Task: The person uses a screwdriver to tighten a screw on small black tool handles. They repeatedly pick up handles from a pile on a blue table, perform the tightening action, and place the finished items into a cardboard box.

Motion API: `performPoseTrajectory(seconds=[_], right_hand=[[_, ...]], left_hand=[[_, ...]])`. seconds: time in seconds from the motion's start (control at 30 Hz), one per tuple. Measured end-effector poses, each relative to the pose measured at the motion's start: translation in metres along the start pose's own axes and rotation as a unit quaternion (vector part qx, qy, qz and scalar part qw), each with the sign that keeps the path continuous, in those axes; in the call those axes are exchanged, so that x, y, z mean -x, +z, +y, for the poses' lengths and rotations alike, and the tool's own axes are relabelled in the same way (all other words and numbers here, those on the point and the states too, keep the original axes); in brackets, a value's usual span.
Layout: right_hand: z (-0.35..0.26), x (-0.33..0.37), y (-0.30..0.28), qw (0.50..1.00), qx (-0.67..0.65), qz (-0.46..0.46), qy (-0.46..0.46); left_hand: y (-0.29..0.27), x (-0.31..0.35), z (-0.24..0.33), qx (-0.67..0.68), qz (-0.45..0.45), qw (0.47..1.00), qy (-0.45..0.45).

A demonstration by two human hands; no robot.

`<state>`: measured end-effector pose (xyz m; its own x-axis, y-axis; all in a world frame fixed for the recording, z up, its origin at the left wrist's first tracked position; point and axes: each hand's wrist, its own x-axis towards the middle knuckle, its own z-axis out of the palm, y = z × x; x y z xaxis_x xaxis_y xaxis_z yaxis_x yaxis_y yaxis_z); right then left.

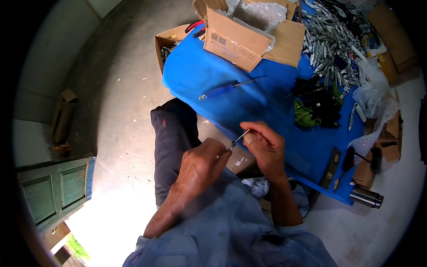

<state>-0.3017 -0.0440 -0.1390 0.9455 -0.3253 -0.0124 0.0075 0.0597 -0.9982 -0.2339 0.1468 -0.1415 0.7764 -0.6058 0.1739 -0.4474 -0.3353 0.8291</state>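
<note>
The rod (240, 136) slants between your hands by the cloth's near edge, probably so you can see it closely. Your left hand (201, 163) is curled almost closed, gripping its darker lower end, seemingly to steady it. Your right hand (269, 149) pinches the upper end between thumb and forefinger, likely for fine control. The screwdriver (224, 90) lies ahead on the blue cloth (191, 64), leaving both hands for the rod.
</note>
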Motion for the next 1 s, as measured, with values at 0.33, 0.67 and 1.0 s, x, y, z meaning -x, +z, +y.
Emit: performPoseTrajectory(seconds=[0.33,0.67,1.0], right_hand=[[-0.015,0.005,-0.015,0.994,-0.007,0.032,0.108],[-0.018,-0.001,-0.039,0.974,0.211,-0.062,-0.052],[-0.070,-0.027,-0.113,0.958,0.138,0.246,-0.052]], left_hand=[[-0.012,-0.001,0.000,0.125,-0.009,0.990,-0.063],[-0.024,-0.019,0.003,0.341,-0.037,0.915,-0.213],[-0.047,-0.082,-0.049,0.116,0.212,0.959,-0.146]])
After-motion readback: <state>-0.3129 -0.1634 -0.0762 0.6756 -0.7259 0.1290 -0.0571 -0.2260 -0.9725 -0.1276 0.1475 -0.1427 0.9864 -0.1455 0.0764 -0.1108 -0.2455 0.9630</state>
